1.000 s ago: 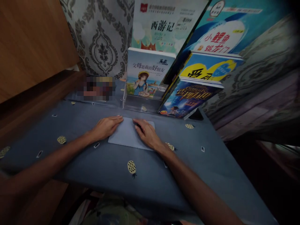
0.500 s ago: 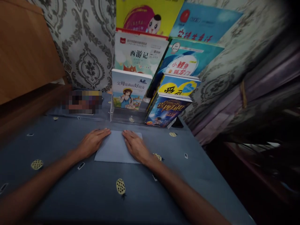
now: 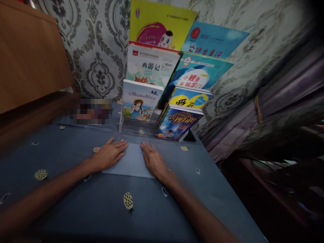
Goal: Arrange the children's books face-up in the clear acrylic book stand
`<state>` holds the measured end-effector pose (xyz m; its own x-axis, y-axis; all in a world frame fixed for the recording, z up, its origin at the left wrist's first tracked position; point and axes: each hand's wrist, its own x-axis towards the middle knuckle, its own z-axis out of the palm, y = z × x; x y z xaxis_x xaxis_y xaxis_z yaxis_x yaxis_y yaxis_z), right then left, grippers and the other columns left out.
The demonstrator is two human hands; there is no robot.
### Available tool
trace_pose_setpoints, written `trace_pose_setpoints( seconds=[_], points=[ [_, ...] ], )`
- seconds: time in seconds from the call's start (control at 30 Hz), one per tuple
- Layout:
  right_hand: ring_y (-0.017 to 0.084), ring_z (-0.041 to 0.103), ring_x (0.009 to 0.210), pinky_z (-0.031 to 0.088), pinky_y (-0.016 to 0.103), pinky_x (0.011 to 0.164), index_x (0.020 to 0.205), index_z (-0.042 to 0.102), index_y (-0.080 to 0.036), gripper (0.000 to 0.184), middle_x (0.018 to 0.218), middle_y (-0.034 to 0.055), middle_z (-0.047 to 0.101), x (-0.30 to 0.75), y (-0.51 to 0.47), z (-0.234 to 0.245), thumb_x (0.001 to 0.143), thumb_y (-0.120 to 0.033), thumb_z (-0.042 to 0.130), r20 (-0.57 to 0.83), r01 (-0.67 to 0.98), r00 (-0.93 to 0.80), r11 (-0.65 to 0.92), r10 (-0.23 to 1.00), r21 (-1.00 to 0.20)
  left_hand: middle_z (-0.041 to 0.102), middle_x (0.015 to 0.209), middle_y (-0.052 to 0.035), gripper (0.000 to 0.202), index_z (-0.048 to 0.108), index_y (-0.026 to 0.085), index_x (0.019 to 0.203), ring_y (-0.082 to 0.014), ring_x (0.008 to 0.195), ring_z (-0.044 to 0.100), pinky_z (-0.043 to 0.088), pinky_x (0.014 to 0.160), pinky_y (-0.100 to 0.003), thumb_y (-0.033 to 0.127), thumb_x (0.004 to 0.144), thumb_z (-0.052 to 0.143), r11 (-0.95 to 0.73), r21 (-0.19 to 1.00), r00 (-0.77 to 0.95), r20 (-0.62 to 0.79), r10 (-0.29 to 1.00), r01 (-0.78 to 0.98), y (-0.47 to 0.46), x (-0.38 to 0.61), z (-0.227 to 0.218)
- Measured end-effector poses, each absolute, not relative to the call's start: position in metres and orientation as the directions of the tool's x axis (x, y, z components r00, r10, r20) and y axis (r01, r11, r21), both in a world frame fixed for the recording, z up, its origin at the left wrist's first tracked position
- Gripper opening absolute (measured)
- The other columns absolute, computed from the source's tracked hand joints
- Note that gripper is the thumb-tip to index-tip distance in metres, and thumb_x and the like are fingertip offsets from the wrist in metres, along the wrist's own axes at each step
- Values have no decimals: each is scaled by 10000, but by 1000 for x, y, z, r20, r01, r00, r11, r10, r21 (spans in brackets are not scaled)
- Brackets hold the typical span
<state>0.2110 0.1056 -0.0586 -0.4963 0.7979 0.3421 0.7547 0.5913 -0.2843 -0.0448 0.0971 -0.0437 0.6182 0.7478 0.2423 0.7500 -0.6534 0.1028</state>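
Note:
A pale blue sheet of paper point(image 3: 133, 162) lies flat in front of the book rack, one long straight edge towards me. Across its left side rests my left hand point(image 3: 109, 154), palm down, fingers stretched out and pointing right. My right hand point(image 3: 155, 161) lies flat over the right side, its fingertips near the far edge. Bare paper shows between the two hands; both side edges are partly covered. Neither hand is closed round anything.
Beyond the paper stands a clear rack point(image 3: 134, 127) holding several tiers of children's books point(image 3: 149, 67). The tablecloth point(image 3: 83, 209) is dark blue with pineapple prints. A wooden cabinet point(image 3: 32, 54) is at the left, and a curtain point(image 3: 235, 125) hangs at the right.
My left hand has slid right, further over the paper. My right hand has shifted slightly right, towards the paper's right edge. The view has tilted up a little.

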Motion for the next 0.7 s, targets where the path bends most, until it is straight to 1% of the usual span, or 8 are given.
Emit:
trace_pose_setpoints(
  seconds=[0.17,0.3,0.4,0.5,0.57,0.63,0.67,0.7],
  points=[
    [277,548,1342,446,507,1139,1320,632,-155,433,1391,165,619,211,107,-64,965,-141,384,364,739,-484,595,796,-317,515,1504,-76,422,500,211,1448,-177,1429,438,305,1203,-428,295,1053,376,-782,160,765,165,623,603,70,-24,-38],
    [275,513,1374,400,547,1161,1350,609,-176,436,1431,152,587,213,110,-71,972,-168,393,374,707,-471,595,799,-381,515,1507,-55,433,457,241,1477,-155,1452,398,292,1217,-430,220,1050,385,-818,191,812,129,569,542,46,-38,-39],
    [267,504,1383,391,543,1168,1366,596,-192,438,1444,133,581,215,113,-72,968,-171,416,364,690,-487,605,794,-396,546,1479,-49,437,490,269,1454,-148,1420,447,331,1205,-425,168,1044,377,-825,211,810,176,560,525,40,-62,-41],
    [280,519,1369,384,535,1177,1325,628,-172,418,1420,152,599,213,111,-63,955,-140,435,320,719,-476,572,819,-395,615,1409,-49,375,577,270,1381,-159,1332,552,421,1155,-404,224,1053,400,-812,202,763,278,583,547,38,-78,-42],
    [299,526,1360,368,540,1185,1264,665,-162,394,1400,171,612,208,102,-53,943,-104,444,316,753,-470,561,824,-343,665,1342,-56,333,634,252,1313,-174,1260,610,485,1096,-390,265,1050,429,-811,173,742,333,583,559,38,-80,-40],
    [309,550,1329,375,536,1178,1204,691,-159,359,1373,178,629,198,86,-45,943,-94,453,338,745,-522,611,783,-268,704,1246,-68,304,669,226,1250,-183,1174,649,543,1009,-364,285,1044,454,-817,145,743,350,571,559,37,-77,-37],
    [304,574,1295,394,523,1166,1188,696,-155,334,1352,177,642,192,76,-42,954,-112,461,347,711,-571,659,744,-244,713,1195,-71,296,677,216,1228,-184,1130,659,562,963,-347,291,1042,460,-820,134,748,348,565,556,37,-75,-35],
    [291,603,1251,439,489,1136,1177,699,-142,311,1317,180,661,186,66,-40,970,-143,467,349,655,-629,715,695,-244,716,1154,-73,291,680,207,1214,-183,1093,664,571,926,-332,294,1041,463,-823,125,754,343,560,554,37,-73,-34]
  ],
)
